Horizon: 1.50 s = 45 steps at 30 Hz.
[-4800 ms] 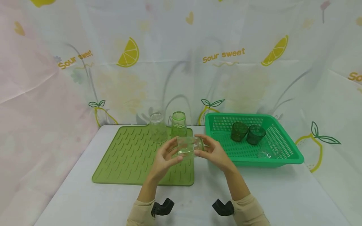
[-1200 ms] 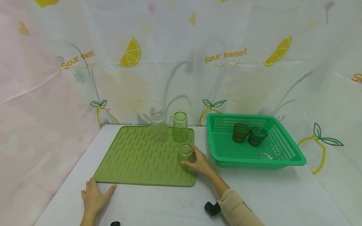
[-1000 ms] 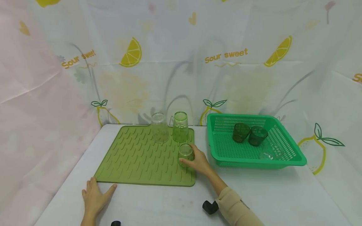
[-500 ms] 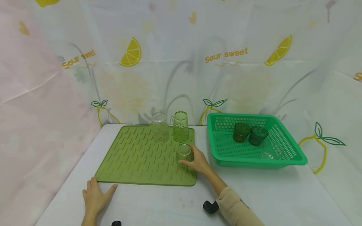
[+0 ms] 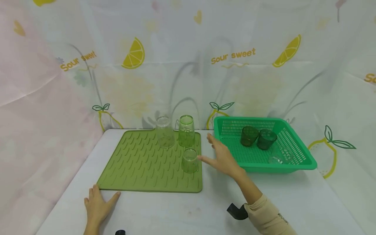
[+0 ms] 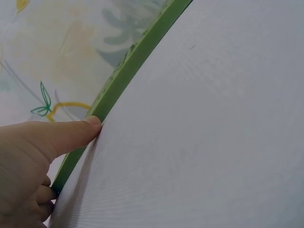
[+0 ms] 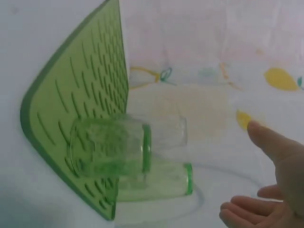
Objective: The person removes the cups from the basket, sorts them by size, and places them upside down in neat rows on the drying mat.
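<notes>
A short, faintly green glass (image 5: 190, 161) stands on the right part of the green ridged drying mat (image 5: 141, 166). My right hand (image 5: 224, 158) is just right of it, thumb and fingers spread, holding nothing; the thumb tip overlaps the glass's side in the head view. In the right wrist view the hand (image 7: 275, 180) shows apart from the short glass (image 7: 109, 147). Behind it on the mat stand a tall clear glass (image 5: 165, 133) and a tall green-tinted glass (image 5: 186, 132). My left hand (image 5: 98, 205) lies with fingers spread at the mat's front left corner.
A green plastic basket (image 5: 264, 168) stands right of the mat. Inside it are a dark olive glass (image 5: 249, 136), a dark green glass (image 5: 266, 139) and clear glassware (image 5: 280, 156). A patterned cloth (image 5: 176, 49) hangs behind the white-covered table (image 5: 164, 212).
Earlier both hands held a glass in the air; then my right hand held the short glass on the mat. Now it has let go and moved right. The left hand has stayed at the mat's corner lately.
</notes>
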Tool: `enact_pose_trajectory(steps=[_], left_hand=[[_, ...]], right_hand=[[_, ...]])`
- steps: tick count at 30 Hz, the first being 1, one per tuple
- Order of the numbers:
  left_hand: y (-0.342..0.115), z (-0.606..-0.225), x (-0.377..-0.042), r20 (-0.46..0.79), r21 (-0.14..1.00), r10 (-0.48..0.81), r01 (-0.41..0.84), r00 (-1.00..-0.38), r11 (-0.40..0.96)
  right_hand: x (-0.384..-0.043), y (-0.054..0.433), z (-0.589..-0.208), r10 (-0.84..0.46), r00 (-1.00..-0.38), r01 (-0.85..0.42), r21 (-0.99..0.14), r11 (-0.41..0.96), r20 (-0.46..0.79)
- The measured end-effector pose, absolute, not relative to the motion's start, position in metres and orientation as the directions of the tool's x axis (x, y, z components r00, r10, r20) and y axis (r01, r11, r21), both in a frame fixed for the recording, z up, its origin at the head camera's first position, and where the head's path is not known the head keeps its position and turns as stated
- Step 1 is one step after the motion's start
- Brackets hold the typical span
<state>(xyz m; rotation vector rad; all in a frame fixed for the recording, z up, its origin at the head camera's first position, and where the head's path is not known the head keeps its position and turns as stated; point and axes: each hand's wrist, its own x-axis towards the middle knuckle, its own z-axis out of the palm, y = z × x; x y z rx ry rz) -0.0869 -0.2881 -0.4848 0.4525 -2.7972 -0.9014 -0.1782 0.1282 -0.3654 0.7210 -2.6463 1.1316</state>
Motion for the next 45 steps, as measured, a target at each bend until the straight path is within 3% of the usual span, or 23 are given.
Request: enact_pose_trajectory(steps=[4,16,28,32,37,45], left_hand=[[-0.288,-0.485,-0.086,0.056,0.591,-0.337,-0.241,-0.940,0.770],[-0.292,-0.486,-0.085,0.099,0.596,-0.326,-0.207,-0.940,0.776],[-0.303,-0.485,-0.091,0.047,0.590,-0.314,-0.227,-0.948,0.775],[-0.304,-0.483,-0.091,0.033,0.603,-0.316,-0.233,-0.948,0.763],[-0.306,-0.483,-0.092,0.029,0.610,-0.320,-0.237,-0.947,0.756],[-0.305,-0.484,-0.091,0.082,0.596,-0.327,-0.217,-0.941,0.773]], right_hand=[[-0.190,0.164,-0.362,-0.304,-0.875,-0.484,-0.657,0.578,0.377],[-0.206,0.268,-0.375,-0.106,-0.913,-0.345,-0.608,0.715,0.394],[-0.210,0.340,-0.384,0.044,-0.951,-0.140,-0.556,0.819,0.305],[-0.210,0.357,-0.388,0.054,-0.969,-0.085,-0.527,0.846,0.243],[-0.210,0.371,-0.392,0.025,-0.997,-0.009,-0.463,0.886,0.066],[-0.211,0.370,-0.393,-0.044,-0.992,0.017,-0.458,0.889,-0.122]])
